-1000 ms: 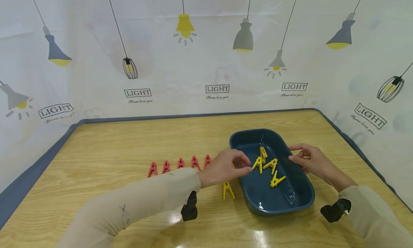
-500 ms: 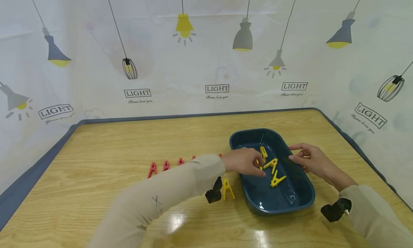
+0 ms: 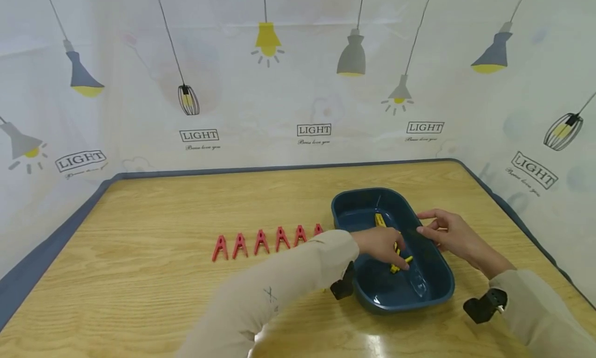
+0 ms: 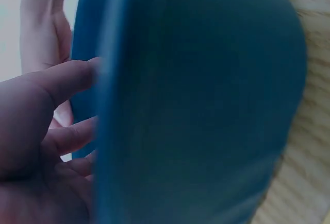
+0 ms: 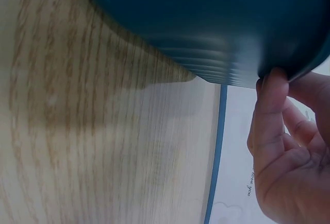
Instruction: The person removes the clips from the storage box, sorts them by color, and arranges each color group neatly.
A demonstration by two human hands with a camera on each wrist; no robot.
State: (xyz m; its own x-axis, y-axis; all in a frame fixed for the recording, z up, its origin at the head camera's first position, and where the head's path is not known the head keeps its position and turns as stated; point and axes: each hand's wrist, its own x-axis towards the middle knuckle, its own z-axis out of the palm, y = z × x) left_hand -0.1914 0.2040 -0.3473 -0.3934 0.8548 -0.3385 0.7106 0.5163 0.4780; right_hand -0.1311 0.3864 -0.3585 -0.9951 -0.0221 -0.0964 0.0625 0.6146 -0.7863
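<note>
At centre right, my left hand (image 3: 382, 245), hold unclear, could snag crowded yellow clips (image 3: 395, 269); my right hand (image 3: 450, 236) pinches the tub (image 3: 393, 296).

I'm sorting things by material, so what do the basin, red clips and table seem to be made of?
Basin: probably plastic, smooth and glossy, given bright highlights and rounded corners.
Red clips: likely plastic, given their even colour; finish too small to judge.
Table: wood or wood-look laminate, slightly shiny, showing grain and glare.
</note>
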